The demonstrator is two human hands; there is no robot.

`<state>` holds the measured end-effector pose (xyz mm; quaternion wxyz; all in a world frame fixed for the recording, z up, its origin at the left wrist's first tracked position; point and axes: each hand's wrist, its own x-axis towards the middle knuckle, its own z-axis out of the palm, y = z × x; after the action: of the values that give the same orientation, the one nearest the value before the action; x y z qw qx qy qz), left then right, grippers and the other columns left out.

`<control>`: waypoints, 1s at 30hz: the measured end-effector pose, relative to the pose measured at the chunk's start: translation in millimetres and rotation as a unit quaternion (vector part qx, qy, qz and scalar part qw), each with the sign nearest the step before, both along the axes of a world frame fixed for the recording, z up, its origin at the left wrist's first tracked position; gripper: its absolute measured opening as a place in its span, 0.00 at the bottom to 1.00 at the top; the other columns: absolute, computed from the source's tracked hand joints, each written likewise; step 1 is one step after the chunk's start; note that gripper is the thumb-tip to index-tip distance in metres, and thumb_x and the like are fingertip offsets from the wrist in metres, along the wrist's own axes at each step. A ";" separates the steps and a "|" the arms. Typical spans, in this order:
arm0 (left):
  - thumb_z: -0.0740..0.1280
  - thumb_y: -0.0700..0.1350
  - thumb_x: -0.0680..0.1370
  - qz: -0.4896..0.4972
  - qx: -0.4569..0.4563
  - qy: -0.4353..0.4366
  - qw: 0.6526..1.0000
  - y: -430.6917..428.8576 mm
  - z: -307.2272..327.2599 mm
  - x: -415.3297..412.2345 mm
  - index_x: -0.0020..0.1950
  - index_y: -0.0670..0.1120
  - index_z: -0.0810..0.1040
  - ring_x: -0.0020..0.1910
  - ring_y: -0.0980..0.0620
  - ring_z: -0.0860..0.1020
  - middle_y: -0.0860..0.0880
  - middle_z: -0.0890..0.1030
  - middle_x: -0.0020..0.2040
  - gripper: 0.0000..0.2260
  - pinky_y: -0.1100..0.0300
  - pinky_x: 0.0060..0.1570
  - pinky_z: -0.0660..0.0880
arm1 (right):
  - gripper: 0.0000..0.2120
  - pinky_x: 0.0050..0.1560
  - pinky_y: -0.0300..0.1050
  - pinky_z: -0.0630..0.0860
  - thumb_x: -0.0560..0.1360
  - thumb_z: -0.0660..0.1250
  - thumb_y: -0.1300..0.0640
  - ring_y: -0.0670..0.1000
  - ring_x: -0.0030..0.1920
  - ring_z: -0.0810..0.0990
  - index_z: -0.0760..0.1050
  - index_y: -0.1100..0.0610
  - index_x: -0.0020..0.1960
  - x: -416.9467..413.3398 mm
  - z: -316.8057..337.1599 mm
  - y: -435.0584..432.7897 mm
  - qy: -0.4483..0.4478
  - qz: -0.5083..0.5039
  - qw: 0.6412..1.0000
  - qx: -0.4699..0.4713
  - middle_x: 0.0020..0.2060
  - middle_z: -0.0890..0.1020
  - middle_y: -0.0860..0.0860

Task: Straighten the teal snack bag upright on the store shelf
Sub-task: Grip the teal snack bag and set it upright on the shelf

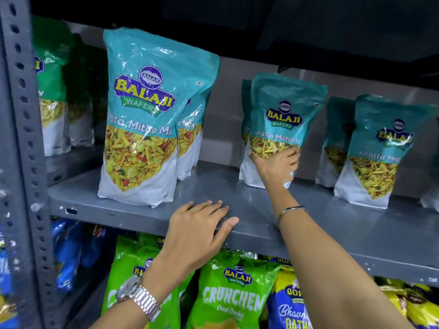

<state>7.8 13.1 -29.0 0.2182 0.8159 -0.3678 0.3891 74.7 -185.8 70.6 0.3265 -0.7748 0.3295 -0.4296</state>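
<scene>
- The right hand (276,166) covers the lower front of the teal snack bag (282,119), and more bags stand half hidden behind it.
- The bag stands tall on the grey shelf (332,224), top up and tipped a little to the right.
- The right hand's fingers curl onto the bag's front.
- The left hand (202,229) lies flat and open on the shelf edge, holding nothing.

Shop: grey slotted-steel shelf (261,210) stocked with rows of branded snack bags (140,115).
</scene>
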 end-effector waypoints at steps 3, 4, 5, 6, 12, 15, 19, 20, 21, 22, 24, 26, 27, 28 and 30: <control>0.44 0.60 0.80 0.002 0.000 0.000 1.000 1.0 0.8 0.5 0.50 0.48 0.83 0.51 0.51 0.81 0.50 0.84 0.50 0.30 0.53 0.49 0.74 | 0.61 0.67 0.64 0.64 0.62 0.78 0.40 0.62 0.75 0.56 0.43 0.62 0.78 0.0 -1.4 3.2 -0.004 -0.012 1.000 -0.003 0.76 0.54 0.60; 0.43 0.60 0.80 0.003 0.001 -0.002 1.000 1.4 1.2 0.6 0.50 0.49 0.83 0.51 0.52 0.81 0.50 0.84 0.50 0.30 0.53 0.49 0.74 | 0.61 0.66 0.64 0.65 0.62 0.78 0.40 0.62 0.75 0.57 0.43 0.62 0.78 -0.2 -1.5 3.8 -0.007 -0.015 1.000 -0.005 0.76 0.55 0.59; 0.43 0.60 0.80 0.002 0.004 -0.003 1.000 2.0 1.6 0.6 0.50 0.49 0.83 0.51 0.52 0.81 0.50 0.84 0.50 0.30 0.53 0.49 0.74 | 0.61 0.66 0.64 0.65 0.62 0.78 0.40 0.62 0.75 0.57 0.44 0.62 0.78 -0.4 -1.9 4.5 -0.010 -0.016 1.000 -0.006 0.76 0.55 0.59; 0.43 0.61 0.80 0.001 0.011 -0.003 1.000 2.8 2.0 0.5 0.50 0.48 0.83 0.51 0.51 0.80 0.50 0.84 0.50 0.31 0.53 0.49 0.75 | 0.60 0.67 0.64 0.65 0.62 0.78 0.40 0.62 0.75 0.57 0.44 0.62 0.78 -1.3 -2.1 5.4 -0.012 -0.016 1.000 -0.007 0.76 0.56 0.59; 0.44 0.62 0.79 0.008 0.029 -0.003 1.000 7.7 0.7 -1.6 0.52 0.48 0.83 0.52 0.51 0.80 0.49 0.83 0.52 0.31 0.50 0.51 0.75 | 0.59 0.70 0.62 0.63 0.63 0.77 0.40 0.62 0.75 0.57 0.45 0.63 0.78 -12.4 -4.3 10.6 -0.025 -0.011 0.999 -0.018 0.76 0.56 0.59; 0.44 0.62 0.79 0.010 0.039 -0.001 0.999 10.0 0.7 -4.2 0.53 0.47 0.83 0.52 0.50 0.80 0.48 0.83 0.52 0.31 0.51 0.51 0.75 | 0.59 0.70 0.61 0.63 0.64 0.77 0.41 0.62 0.76 0.57 0.45 0.63 0.78 -22.0 -4.5 14.2 -0.022 -0.008 1.000 -0.019 0.76 0.56 0.60; 0.44 0.63 0.79 0.009 0.040 0.003 0.999 11.2 1.5 -6.2 0.53 0.47 0.82 0.52 0.50 0.80 0.48 0.83 0.52 0.31 0.52 0.51 0.75 | 0.59 0.71 0.59 0.62 0.64 0.77 0.41 0.62 0.76 0.56 0.44 0.63 0.78 -39.4 -5.3 21.9 -0.018 0.003 1.000 -0.019 0.77 0.55 0.60; 0.44 0.63 0.79 0.009 0.040 0.003 0.999 11.3 1.5 -6.5 0.53 0.47 0.82 0.52 0.50 0.80 0.48 0.83 0.52 0.32 0.52 0.51 0.75 | 0.59 0.71 0.58 0.62 0.64 0.77 0.41 0.61 0.76 0.56 0.44 0.63 0.78 -44.7 -5.6 24.0 -0.018 0.004 1.000 -0.020 0.77 0.55 0.59; 0.44 0.63 0.79 0.009 0.041 0.002 0.999 11.4 1.6 -6.8 0.53 0.47 0.82 0.52 0.50 0.80 0.48 0.83 0.52 0.32 0.52 0.51 0.75 | 0.59 0.71 0.58 0.62 0.64 0.77 0.41 0.61 0.76 0.56 0.44 0.63 0.78 -49.9 -5.9 26.3 -0.017 0.005 1.000 -0.022 0.77 0.55 0.59; 0.43 0.63 0.79 0.008 0.041 0.003 0.999 11.7 1.7 -7.0 0.53 0.47 0.82 0.52 0.50 0.80 0.48 0.83 0.52 0.32 0.52 0.50 0.75 | 0.59 0.71 0.58 0.63 0.64 0.77 0.41 0.61 0.76 0.56 0.44 0.63 0.78 -55.3 -6.2 28.7 -0.016 0.004 1.000 -0.024 0.77 0.55 0.59; 0.43 0.63 0.79 0.004 0.041 0.007 0.999 12.1 2.1 -7.7 0.53 0.47 0.82 0.52 0.50 0.80 0.47 0.83 0.52 0.32 0.52 0.51 0.75 | 0.59 0.70 0.59 0.64 0.64 0.77 0.40 0.61 0.76 0.56 0.44 0.62 0.78 -66.1 -7.1 34.0 -0.014 0.003 1.000 -0.028 0.77 0.55 0.58; 0.43 0.64 0.78 0.001 0.040 0.009 0.999 12.4 2.6 -8.5 0.53 0.46 0.82 0.53 0.49 0.80 0.47 0.83 0.52 0.33 0.51 0.51 0.75 | 0.59 0.69 0.60 0.65 0.64 0.77 0.40 0.60 0.76 0.57 0.44 0.62 0.78 -76.1 -8.1 39.8 -0.012 -0.001 0.999 -0.034 0.77 0.55 0.58; 0.43 0.64 0.78 0.001 0.041 0.009 0.999 12.7 3.0 -9.1 0.53 0.46 0.82 0.53 0.49 0.80 0.47 0.83 0.52 0.33 0.51 0.51 0.75 | 0.59 0.68 0.60 0.66 0.64 0.77 0.39 0.60 0.76 0.57 0.45 0.61 0.78 -80.9 -8.7 42.6 -0.011 -0.004 0.999 -0.038 0.77 0.55 0.58; 0.43 0.64 0.78 0.000 0.041 0.008 0.999 12.8 3.1 -9.4 0.53 0.46 0.82 0.53 0.50 0.80 0.47 0.83 0.52 0.33 0.51 0.51 0.75 | 0.59 0.68 0.60 0.66 0.63 0.77 0.39 0.60 0.76 0.58 0.45 0.61 0.78 -85.5 -9.4 45.3 -0.011 -0.006 0.999 -0.039 0.77 0.55 0.57; 0.43 0.64 0.78 -0.002 0.039 0.008 0.999 13.4 2.9 -9.9 0.53 0.46 0.83 0.52 0.50 0.80 0.47 0.83 0.52 0.33 0.51 0.51 0.75 | 0.59 0.67 0.60 0.67 0.63 0.77 0.38 0.60 0.75 0.59 0.45 0.61 0.78 -94.0 -10.5 49.8 -0.011 -0.011 0.999 -0.042 0.77 0.56 0.57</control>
<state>-2.1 26.5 -26.1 0.1892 0.8262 -0.3826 0.3677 -19.3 -136.0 60.1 0.2925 -0.7793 0.3160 -0.4553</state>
